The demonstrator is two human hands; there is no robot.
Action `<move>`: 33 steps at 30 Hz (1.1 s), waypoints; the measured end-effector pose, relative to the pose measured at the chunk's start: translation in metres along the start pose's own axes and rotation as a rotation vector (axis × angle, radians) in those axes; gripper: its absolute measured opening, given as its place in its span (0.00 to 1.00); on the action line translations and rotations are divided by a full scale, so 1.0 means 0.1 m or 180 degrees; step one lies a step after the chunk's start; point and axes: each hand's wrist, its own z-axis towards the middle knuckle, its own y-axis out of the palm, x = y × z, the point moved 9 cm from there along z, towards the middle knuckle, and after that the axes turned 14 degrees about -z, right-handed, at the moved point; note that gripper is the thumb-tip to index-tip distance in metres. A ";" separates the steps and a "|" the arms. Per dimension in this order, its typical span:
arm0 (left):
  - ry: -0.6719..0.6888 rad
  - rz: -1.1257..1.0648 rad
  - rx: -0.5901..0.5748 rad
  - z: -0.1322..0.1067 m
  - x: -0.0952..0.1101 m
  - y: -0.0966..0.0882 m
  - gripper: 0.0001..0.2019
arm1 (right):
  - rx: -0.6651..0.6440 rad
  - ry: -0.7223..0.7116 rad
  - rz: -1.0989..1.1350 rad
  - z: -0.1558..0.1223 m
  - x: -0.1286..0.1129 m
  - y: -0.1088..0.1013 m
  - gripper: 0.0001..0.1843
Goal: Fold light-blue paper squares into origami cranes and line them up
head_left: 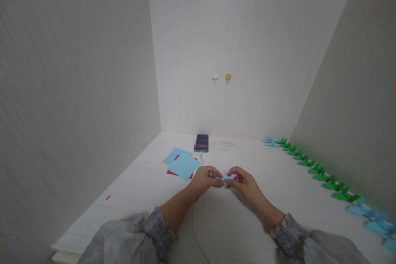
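Note:
A small folded piece of light blue paper (pixel 229 177) is held between my two hands above the white table. My left hand (pixel 206 178) pinches its left side between thumb and fingers. On the other side, my right hand (pixel 243 179) grips the paper with thumb and forefinger. The fingertips cover part of the paper, so its full folded shape is hidden. Just left of my left hand lies a stack of square paper sheets (pixel 185 166), light blue on top with red corners showing beneath.
Folded green paper figures (pixel 324 175) stand in a row along the right wall, with light blue ones (pixel 375 220) at the near end and more (pixel 269 142) at the far end. A phone-like screen (pixel 201 143) rests near the back wall. Its white cable (pixel 194 231) runs toward me.

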 end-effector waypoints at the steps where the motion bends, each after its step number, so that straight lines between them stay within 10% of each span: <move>1: 0.0006 0.0025 0.0011 0.00 0.00 0.00 0.16 | 0.0004 0.0024 0.0114 0.00 0.00 0.00 0.13; 33: -0.0090 0.0086 -0.0041 -0.02 -0.03 0.01 0.16 | -0.0004 0.0356 0.0437 0.00 0.11 -0.01 0.17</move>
